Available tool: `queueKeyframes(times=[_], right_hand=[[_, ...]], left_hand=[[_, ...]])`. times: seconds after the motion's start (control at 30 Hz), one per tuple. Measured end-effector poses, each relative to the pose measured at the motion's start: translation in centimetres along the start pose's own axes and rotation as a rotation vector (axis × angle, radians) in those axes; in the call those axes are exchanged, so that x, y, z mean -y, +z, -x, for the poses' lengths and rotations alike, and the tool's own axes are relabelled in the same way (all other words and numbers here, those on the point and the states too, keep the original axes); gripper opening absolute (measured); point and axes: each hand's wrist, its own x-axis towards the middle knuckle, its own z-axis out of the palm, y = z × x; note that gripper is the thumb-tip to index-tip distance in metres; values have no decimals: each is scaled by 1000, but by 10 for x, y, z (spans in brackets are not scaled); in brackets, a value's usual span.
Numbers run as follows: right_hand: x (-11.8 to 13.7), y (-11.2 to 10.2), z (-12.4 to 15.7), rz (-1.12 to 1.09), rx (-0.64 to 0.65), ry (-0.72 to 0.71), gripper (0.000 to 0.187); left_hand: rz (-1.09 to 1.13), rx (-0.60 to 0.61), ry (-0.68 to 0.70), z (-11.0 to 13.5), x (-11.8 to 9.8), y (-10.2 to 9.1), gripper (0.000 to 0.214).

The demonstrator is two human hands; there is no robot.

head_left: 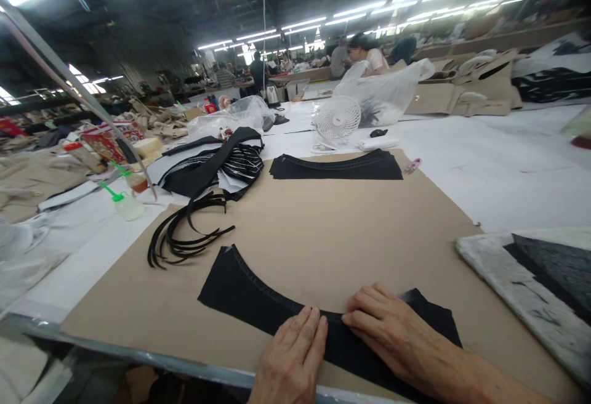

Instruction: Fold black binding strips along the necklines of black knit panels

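A curved black fabric piece (240, 296) lies on a tan paper sheet (332, 225) near the table's front edge. My left hand (293, 358) rests flat on its middle, fingers stretched out and together. My right hand (388, 324) lies flat on the same piece just to the right, fingers extended along its inner curved edge. Neither hand grips anything. A bundle of thin black curved strips (184, 238) lies to the upper left of the piece. Another stack of black curved pieces (337, 167) sits at the paper's far edge.
A pile of black and striped fabric (221, 164) lies at the back left. A small white fan (337, 121) and clear plastic bags (383, 93) stand behind. A green-capped bottle (122, 201) sits left. A grey-and-black pad (535, 281) lies right. People work far behind.
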Motion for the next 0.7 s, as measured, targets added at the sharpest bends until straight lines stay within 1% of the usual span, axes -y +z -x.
queueKeyframes(times=[0.1, 0.17, 0.27, 0.47, 0.53, 0.7], right_hand=[[0, -4, 0, 14, 36, 23, 20], [0, -7, 0, 8, 33, 36, 17], [0, -11, -1, -15, 33, 32, 20], [-2, -9, 0, 41, 41, -40, 27], [-3, -7, 0, 55, 39, -55, 29], [-1, -6, -2, 58, 28, -78, 30]], left_hand=[[-7, 38, 21, 3, 2, -3, 46], [17, 40, 30, 1, 3, -4, 46], [58, 51, 17, 0, 4, -4, 46], [67, 146, -32, 6, 0, 0, 53], [59, 129, -48, 5, -1, 0, 52], [71, 22, -39, 3, -3, 0, 47]])
